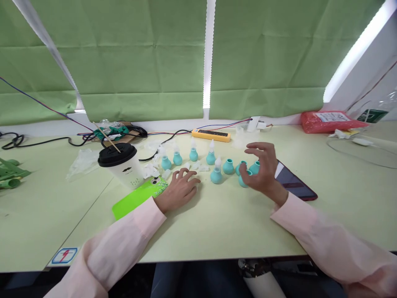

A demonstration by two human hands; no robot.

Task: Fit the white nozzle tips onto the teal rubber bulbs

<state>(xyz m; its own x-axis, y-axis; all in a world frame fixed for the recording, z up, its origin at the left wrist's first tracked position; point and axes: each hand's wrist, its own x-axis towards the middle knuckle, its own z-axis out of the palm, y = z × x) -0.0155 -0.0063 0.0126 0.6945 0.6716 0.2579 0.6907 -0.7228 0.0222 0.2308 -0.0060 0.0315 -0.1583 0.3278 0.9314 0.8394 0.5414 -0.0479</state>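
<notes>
My left hand (181, 191) lies low over the table with its fingers spread, near several small translucent white pieces (196, 166). It appears to hold nothing. My right hand (263, 171) is raised, thumb and fingers wide apart with nothing between them. Behind and beside it stand turquoise squeeze bulbs without tips, one of them a bulb (228, 166) in plain sight; others are partly hidden by the fingers. Several more bulbs carry clear pointed nozzles, such as the nearest nozzled bulb (216, 175) between my hands and another nozzled bulb (193, 154) farther back.
A white paper cup (128, 171) with a black lid and a bright green phone case (136, 202) sit left. A dark tablet-like device (294, 182) lies right. Behind are a yellow power strip (211, 135), cables, and a red package (331, 121). Green parts (12, 174) lie far left.
</notes>
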